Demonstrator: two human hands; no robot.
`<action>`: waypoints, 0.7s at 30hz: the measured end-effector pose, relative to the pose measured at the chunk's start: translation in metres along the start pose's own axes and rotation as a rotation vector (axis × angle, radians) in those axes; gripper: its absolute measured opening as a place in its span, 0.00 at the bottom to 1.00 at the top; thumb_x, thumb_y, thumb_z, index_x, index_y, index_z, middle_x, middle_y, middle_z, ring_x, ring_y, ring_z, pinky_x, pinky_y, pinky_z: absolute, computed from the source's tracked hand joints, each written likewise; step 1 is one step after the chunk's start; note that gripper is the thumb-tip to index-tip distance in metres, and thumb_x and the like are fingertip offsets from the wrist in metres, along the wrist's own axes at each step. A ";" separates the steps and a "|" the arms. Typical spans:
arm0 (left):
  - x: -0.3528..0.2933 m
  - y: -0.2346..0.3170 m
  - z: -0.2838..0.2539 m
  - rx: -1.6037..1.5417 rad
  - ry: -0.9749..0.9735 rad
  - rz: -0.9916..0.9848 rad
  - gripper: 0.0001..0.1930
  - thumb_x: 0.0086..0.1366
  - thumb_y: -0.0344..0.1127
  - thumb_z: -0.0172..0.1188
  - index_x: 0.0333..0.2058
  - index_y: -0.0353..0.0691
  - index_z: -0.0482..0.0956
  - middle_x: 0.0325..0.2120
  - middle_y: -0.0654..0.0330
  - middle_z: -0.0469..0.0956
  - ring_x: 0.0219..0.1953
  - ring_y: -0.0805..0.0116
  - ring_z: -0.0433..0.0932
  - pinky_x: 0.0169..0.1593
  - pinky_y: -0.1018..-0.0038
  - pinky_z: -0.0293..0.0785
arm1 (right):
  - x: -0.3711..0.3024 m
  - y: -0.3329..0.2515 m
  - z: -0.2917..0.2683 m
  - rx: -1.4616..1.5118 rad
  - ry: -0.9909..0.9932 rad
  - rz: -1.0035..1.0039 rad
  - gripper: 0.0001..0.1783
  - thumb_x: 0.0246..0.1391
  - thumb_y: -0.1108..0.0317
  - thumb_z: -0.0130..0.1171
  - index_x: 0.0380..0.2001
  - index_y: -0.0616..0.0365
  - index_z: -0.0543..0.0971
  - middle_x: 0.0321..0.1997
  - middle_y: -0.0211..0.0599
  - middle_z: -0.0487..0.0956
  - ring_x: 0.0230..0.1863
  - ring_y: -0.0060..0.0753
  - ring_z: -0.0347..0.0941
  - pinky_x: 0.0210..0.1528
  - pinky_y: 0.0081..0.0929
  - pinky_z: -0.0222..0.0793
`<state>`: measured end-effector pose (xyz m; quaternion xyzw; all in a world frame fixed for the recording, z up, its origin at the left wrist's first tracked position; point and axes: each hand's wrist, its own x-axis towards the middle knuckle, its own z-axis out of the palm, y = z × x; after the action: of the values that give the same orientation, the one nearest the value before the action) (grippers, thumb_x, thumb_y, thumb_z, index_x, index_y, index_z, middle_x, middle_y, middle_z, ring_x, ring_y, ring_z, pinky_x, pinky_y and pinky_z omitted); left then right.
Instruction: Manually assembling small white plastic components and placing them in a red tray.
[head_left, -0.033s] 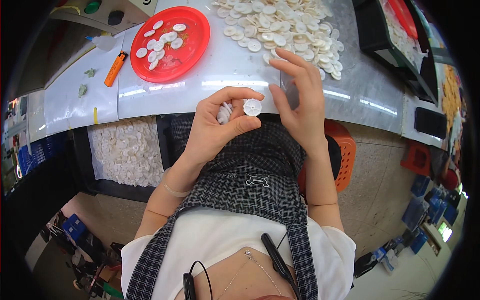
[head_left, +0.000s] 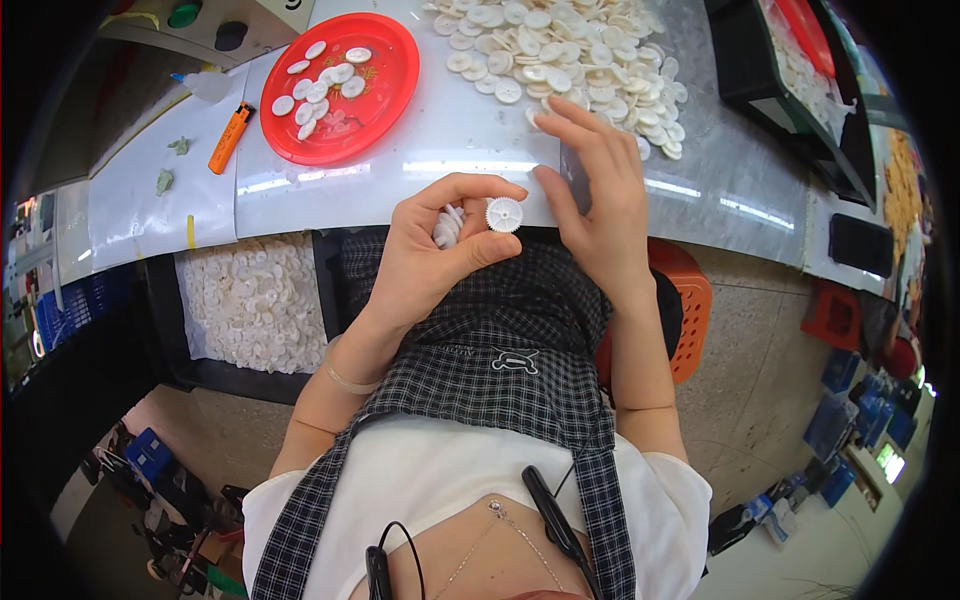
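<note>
Between the thumb and forefinger of my left hand (head_left: 428, 245) is a small white plastic gear (head_left: 504, 214), its toothed rim and spoked face turned up. Several more white gears (head_left: 449, 228) are tucked in the palm under the curled fingers, partly hidden. My right hand (head_left: 607, 215) hovers just right of the held gear with its fingers apart, holding nothing. Beyond its fingertips a big heap of white plastic gears (head_left: 570, 55) lies on the table (head_left: 460, 150). A red round plate (head_left: 375, 120) at the far left carries several loose white gears (head_left: 318, 92).
An orange lighter (head_left: 231, 138) lies left of the plate. A black tray (head_left: 265, 381) full of white pieces sits below the table edge at the left. At the far right stand a black bin (head_left: 775, 110) and a dark phone-like slab (head_left: 860, 246). An orange stool (head_left: 690, 300) is beside me.
My right hand has shifted very slightly to the left. My left hand and the gear it holds stay where they were.
</note>
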<state>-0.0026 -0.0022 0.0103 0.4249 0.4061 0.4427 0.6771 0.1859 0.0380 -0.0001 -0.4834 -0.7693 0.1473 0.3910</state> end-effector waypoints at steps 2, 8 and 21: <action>0.001 -0.002 -0.001 0.019 -0.014 0.027 0.19 0.56 0.28 0.69 0.47 0.35 0.76 0.19 0.77 0.62 0.18 0.89 0.55 0.21 0.89 0.49 | -0.001 0.000 0.003 -0.049 -0.022 -0.043 0.20 0.46 0.75 0.63 0.46 0.53 0.78 0.54 0.34 0.77 0.51 0.39 0.70 0.48 0.32 0.69; 0.001 -0.004 -0.001 0.005 -0.021 0.042 0.19 0.56 0.28 0.69 0.47 0.35 0.76 0.19 0.77 0.61 0.18 0.89 0.55 0.21 0.89 0.49 | -0.006 0.001 0.007 0.001 -0.047 -0.080 0.16 0.44 0.78 0.64 0.39 0.55 0.80 0.44 0.33 0.80 0.44 0.38 0.73 0.44 0.31 0.70; 0.003 0.000 0.003 -0.384 -0.119 -0.104 0.19 0.61 0.27 0.61 0.49 0.39 0.66 0.25 0.70 0.69 0.17 0.88 0.60 0.17 0.90 0.55 | -0.015 -0.015 -0.001 0.497 0.091 -0.101 0.15 0.39 0.84 0.69 0.33 0.62 0.79 0.36 0.36 0.82 0.40 0.32 0.79 0.41 0.25 0.73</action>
<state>0.0011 -0.0005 0.0106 0.2916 0.2950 0.4506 0.7905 0.1812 0.0176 0.0025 -0.3394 -0.7142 0.2902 0.5390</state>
